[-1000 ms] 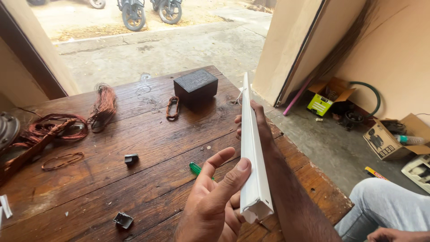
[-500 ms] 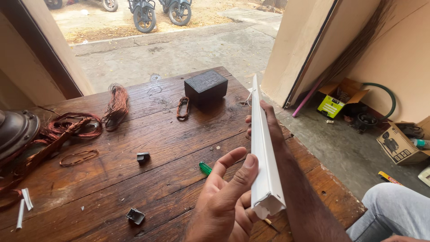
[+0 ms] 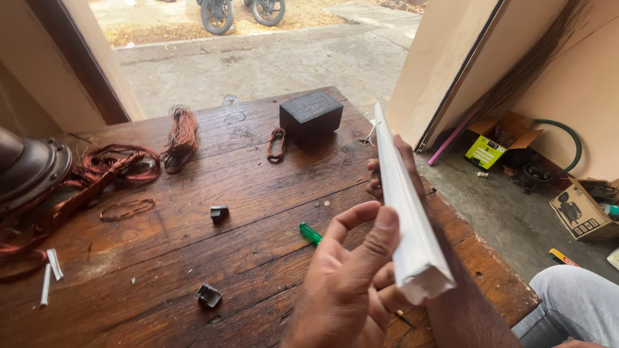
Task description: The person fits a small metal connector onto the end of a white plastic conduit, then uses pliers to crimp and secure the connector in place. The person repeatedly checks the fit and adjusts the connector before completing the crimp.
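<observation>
Far left: dark metal motor housing (image 3: pixel 26 169) sat at the table (image 3: pixel 258 187) edge, with loose copper wire (image 3: pixel 97 174) spread beside it, likely stripped winding left where it came off. 2 small white strips (image 3: pixel 50 270) lay near the front-left edge. A tied copper coil bundle (image 3: pixel 182 136) was further back, a flat wire loop (image 3: pixel 127 208) in front of it. 2 small dark clips (image 3: pixel 219 212) lay well apart mid-table. A black box (image 3: pixel 311 113) stood at the back, a small copper loop (image 3: pixel 276 144) just beside it.

Centre: green screwdriver handle (image 3: pixel 311 233) showed on the table, partly hidden behind the left hand (image 3: pixel 351 283).

Left hand was half open, thumb (image 3: pixel 380 241) pressed on the near side of the folded white paper strip (image 3: pixel 406 206), other fingers curled under its near end. Looked like a pinch to keep the fold shut.

Right hand (image 3: pixel 400 169) gripped the strip further up, fingers wrapped from behind, only tips visible on the left side. Strip was held above the table, tilted, far end pointing away, apparently braced at 2 points to keep it straight.
</observation>
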Motion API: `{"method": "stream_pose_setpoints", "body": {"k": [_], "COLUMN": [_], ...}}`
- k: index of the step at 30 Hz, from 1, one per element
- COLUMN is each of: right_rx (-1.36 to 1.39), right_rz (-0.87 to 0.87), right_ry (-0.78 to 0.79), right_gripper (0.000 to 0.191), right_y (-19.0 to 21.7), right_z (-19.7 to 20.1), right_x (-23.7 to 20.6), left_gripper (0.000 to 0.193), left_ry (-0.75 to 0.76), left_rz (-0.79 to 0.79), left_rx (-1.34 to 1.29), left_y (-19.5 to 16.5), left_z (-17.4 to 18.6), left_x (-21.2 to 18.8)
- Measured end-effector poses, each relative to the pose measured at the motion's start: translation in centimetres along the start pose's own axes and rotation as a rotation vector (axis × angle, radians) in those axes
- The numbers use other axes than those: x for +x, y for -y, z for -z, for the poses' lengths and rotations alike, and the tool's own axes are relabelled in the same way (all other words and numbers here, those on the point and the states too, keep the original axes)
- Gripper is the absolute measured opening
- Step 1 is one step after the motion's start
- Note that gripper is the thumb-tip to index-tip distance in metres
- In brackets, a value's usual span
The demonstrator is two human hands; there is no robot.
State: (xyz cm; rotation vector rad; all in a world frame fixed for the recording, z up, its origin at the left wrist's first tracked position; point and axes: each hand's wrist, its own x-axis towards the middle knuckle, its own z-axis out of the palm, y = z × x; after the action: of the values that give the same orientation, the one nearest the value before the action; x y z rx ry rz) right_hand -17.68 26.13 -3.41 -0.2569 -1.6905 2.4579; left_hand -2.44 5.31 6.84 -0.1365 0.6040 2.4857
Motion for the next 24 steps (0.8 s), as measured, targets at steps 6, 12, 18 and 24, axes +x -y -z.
{"method": "stream_pose_setpoints", "body": {"k": [6, 12, 18, 24], "right_rx": [0.161, 0.181, 0.19, 0.164], "right_rz": [-0.138, -0.137, -0.089, -0.062], "right_ry": [0.155, 0.156, 0.125, 0.067], "right_gripper": [0.066, 0.062, 0.058, 0.057], "right_y": [-0.4, -1.0, -0.3, 0.1], "right_z": [1.7, 2.5, 1.3, 0.3], "right_x": [2.5, 3.3, 1.7, 1.1], "left_gripper": [0.078, 0.072, 0.065, 0.063], "left_ry": [0.077, 0.067, 0.048, 0.073], "left_rz": [-0.032, -0.008, 0.033, -0.013], "left_rx": [0.02, 0.023, -0.003, 0.016], "left_y": [0.9, 1.0, 0.9, 0.9], "left_z": [0.8, 0.5, -0.1, 0.0], "left_x": [0.3, 0.3, 0.0, -0.1]}}
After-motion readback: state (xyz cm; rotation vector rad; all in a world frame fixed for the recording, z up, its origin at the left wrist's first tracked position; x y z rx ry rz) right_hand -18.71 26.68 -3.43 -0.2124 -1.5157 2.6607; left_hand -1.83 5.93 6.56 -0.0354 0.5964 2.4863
